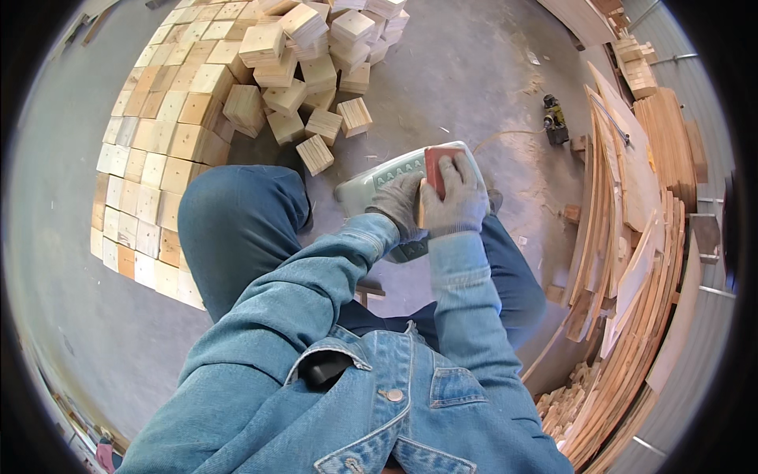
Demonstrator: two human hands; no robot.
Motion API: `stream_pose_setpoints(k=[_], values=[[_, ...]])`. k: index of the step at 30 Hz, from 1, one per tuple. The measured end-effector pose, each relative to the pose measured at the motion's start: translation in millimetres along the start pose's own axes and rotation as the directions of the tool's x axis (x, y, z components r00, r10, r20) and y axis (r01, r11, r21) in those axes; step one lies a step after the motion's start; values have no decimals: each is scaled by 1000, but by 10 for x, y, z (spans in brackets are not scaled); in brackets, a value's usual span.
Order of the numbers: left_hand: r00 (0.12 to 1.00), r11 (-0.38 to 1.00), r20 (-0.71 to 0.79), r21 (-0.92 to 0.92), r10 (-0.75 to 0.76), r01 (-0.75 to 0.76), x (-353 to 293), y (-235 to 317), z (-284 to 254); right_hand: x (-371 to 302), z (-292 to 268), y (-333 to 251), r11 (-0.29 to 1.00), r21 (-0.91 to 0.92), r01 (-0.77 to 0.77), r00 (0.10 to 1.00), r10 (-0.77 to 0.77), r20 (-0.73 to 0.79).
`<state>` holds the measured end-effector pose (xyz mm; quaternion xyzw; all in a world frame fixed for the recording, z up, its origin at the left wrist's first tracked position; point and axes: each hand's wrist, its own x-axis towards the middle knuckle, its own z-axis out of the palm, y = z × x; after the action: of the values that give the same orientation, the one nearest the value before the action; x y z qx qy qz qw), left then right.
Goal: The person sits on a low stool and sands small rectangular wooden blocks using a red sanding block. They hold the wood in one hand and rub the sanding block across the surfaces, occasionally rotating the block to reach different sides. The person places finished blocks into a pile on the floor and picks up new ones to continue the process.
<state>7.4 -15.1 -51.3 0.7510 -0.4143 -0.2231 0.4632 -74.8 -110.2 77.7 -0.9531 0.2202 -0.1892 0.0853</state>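
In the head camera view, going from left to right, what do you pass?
Laid-out field of wooden blocks → loose pile of wooden blocks → left hand → right hand on a red piece → power tool on the floor → stack of curved wooden boards.

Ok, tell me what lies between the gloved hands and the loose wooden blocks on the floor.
In the head view, only bare grey concrete floor lies between the hands' pale tool and the nearest loose block.

A flat red block lies on a pale grey-green tool body, over the lap.
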Motion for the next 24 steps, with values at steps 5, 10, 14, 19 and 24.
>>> stream_pose_setpoints(k=[5, 10, 14, 19, 24], values=[[1000, 998, -5, -66, -18, 18, -103, 199, -80, -958, -394, -151, 999, 6, 50, 996, -50, 70], [997, 1000, -78, 0, -24, 24, -122, 26, -12, -1093, -431, -171, 995, 36, 97, 995, -98, 36], [998, 999, -51, 8, -47, 47, -144, 193, -162, -441, -139, -64, 997, 42, 66, 998, -65, -16], [989, 989, 19, 32, -146, 146, -118, 533, -307, 220, 80, 209, 995, -76, -62, 998, 59, -35], [997, 996, -35, 68, -62, 64, -133, 254, -195, -288, -161, -10, 998, -47, -50, 996, 53, 67]])
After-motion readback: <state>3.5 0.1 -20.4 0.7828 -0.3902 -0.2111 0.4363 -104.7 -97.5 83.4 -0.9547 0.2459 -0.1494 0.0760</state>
